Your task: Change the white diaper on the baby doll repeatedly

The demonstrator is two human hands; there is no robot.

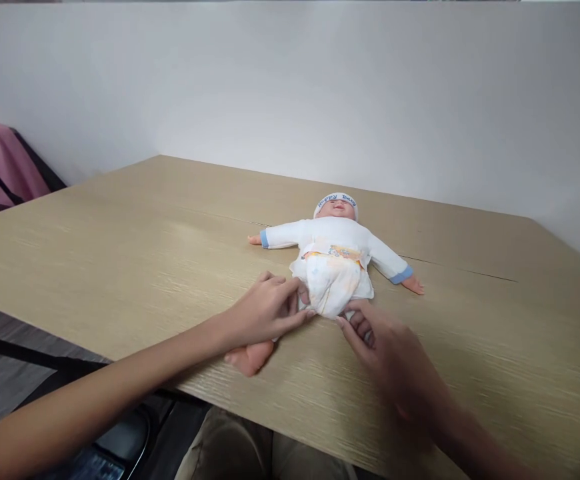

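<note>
A baby doll (337,233) in a white top with blue cuffs and a lettered cap lies on its back, arms spread wide. Around its hips is a white diaper (331,283) with a printed, orange-edged waistband. My left hand (273,307) pinches the diaper's lower edge at the doll's left-of-picture leg opening. On the other side, my right hand (365,327) has thumb and fingers closed on the diaper's opposite lower edge. One bare doll foot (251,359) shows under my left wrist; the other leg is hidden behind my right hand.
The doll rests on a wide wooden table (120,253) that meets a pale wall (290,93) at the back. Pink cloth (5,157) hangs over a dark chair at the far left. Below the near table edge are my knees (260,450) and a dark bag-like object (120,440).
</note>
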